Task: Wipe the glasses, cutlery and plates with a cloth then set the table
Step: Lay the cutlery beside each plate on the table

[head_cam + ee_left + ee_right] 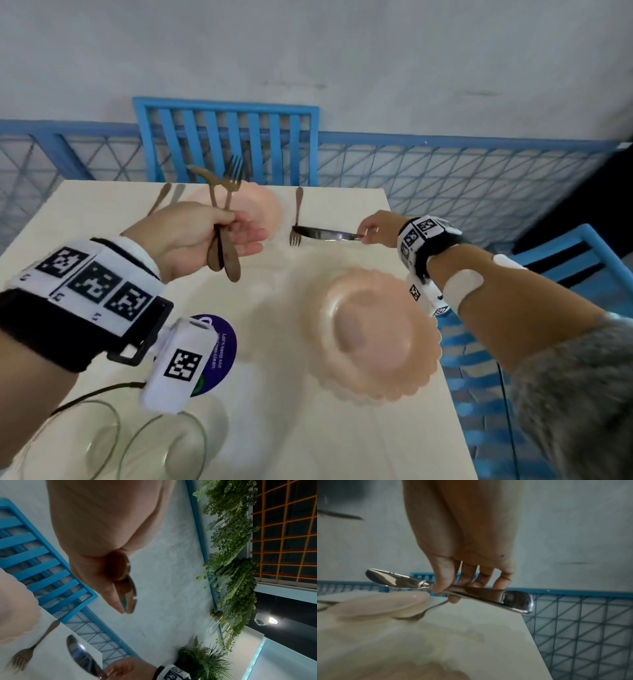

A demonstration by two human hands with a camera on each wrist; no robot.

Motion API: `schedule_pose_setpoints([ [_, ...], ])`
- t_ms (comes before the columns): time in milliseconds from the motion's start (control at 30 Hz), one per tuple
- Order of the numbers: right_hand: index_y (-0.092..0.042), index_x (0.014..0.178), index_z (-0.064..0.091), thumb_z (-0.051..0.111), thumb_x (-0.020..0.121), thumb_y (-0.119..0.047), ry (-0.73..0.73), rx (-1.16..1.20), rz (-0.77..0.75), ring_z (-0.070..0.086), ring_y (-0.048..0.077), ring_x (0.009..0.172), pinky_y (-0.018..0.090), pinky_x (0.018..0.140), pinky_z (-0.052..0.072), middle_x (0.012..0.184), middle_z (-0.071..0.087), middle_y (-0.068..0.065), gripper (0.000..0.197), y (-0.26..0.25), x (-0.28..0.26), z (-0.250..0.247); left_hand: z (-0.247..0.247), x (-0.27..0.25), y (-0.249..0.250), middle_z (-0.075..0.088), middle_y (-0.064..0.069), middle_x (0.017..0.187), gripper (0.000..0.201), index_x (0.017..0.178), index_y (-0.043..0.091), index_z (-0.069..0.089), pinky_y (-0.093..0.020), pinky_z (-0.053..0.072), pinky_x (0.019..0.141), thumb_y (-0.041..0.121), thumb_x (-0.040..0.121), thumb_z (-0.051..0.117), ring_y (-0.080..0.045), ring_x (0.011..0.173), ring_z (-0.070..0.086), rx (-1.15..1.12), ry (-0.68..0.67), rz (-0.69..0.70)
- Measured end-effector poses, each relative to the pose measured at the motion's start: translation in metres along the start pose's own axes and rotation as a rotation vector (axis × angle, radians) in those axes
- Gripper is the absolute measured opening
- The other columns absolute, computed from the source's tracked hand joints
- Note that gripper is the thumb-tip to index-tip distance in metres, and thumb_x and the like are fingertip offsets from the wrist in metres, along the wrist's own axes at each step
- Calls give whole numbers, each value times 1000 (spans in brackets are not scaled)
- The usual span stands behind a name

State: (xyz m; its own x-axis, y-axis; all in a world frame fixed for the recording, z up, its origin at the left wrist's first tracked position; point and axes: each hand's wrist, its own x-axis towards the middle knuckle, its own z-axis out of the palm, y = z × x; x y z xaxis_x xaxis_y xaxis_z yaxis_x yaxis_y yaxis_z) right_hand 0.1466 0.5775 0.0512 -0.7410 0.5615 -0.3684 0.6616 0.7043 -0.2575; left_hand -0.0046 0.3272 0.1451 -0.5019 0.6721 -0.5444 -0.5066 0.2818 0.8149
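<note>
My left hand (229,229) is raised over the table and grips a small bunch of bronze cutlery (224,205), fork tines up; the handle ends (127,591) poke out below the fingers. My right hand (364,234) pinches a silver knife (325,234) by its handle (479,593), blade pointing left just above the table. The blade tip is close to a fork (297,219) lying right of the far pink plate (260,205). A second pink plate (373,335) sits nearer me on the right. Two clear glasses (102,442) stand at the near left.
More cutlery (164,198) lies left of the far plate. A purple round sticker (219,353) is on the cream table (274,428). A blue slatted chair (226,144) stands at the far side, another (561,260) on the right, with blue mesh railing (445,178) behind.
</note>
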Motion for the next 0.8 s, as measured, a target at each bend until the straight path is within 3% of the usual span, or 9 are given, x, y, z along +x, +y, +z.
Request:
schedule_pose_setpoints([
  [100, -7, 113, 65, 59, 89, -12, -76, -46, -26, 53, 30, 111, 28, 91, 37, 98, 59, 12, 25, 4, 17, 18, -8, 8, 2, 66, -11, 67, 33, 81, 1, 54, -28, 57, 45, 5, 101, 28, -17, 52, 70, 19, 8, 1],
  [200, -8, 111, 66, 60, 89, -13, -145, -63, -36, 54, 25, 97, 24, 84, 36, 103, 63, 14, 24, 5, 30, 32, -14, 15, 3, 65, -11, 70, 35, 79, 1, 55, -26, 56, 44, 4, 101, 28, -17, 52, 70, 44, 25, -2],
  [300, -10, 111, 67, 59, 88, -12, -182, -85, -29, 57, 28, 103, 25, 83, 38, 112, 63, 14, 24, 2, 39, 42, -15, 19, 4, 62, -12, 77, 35, 80, 1, 55, -26, 55, 42, 4, 101, 27, -16, 50, 69, 48, 30, -11],
  [467, -9, 107, 69, 63, 84, -7, -201, -83, -42, 50, 16, 88, 22, 77, 36, 81, 56, -2, 24, -1, 52, 49, -11, 24, 5, 59, -12, 78, 33, 81, 1, 53, -26, 56, 43, 4, 101, 27, -16, 49, 69, 29, 17, -14],
  [567, -11, 103, 71, 66, 82, -7, -174, -91, -43, 50, 16, 84, 22, 70, 38, 67, 49, -11, 22, -4, 55, 49, -8, 27, 5, 58, -12, 77, 32, 82, 2, 53, -27, 56, 44, 4, 101, 27, -16, 49, 68, 19, 4, -18],
  [667, -5, 103, 69, 67, 81, -6, -161, -98, -62, 50, 16, 82, 19, 62, 38, 78, 58, 1, 22, -5, 56, 48, -8, 29, 5, 58, -12, 77, 34, 81, 1, 53, -28, 57, 45, 3, 101, 26, -17, 48, 68, -3, -8, -21],
  [733, -3, 102, 68, 68, 80, -4, -154, -89, -69, 52, 16, 79, 12, 55, 36, 92, 66, 13, 21, -4, 57, 49, -8, 29, 5, 58, -12, 77, 34, 81, 1, 53, -28, 57, 45, 3, 101, 26, -17, 48, 68, -11, -9, -24],
  [800, -3, 100, 69, 68, 80, -3, -140, -80, -65, 53, 17, 81, 15, 59, 39, 101, 69, 16, 20, -3, 57, 50, -8, 30, 5, 58, -12, 77, 33, 82, 1, 53, -28, 56, 44, 3, 101, 26, -17, 48, 68, -12, -10, -26],
])
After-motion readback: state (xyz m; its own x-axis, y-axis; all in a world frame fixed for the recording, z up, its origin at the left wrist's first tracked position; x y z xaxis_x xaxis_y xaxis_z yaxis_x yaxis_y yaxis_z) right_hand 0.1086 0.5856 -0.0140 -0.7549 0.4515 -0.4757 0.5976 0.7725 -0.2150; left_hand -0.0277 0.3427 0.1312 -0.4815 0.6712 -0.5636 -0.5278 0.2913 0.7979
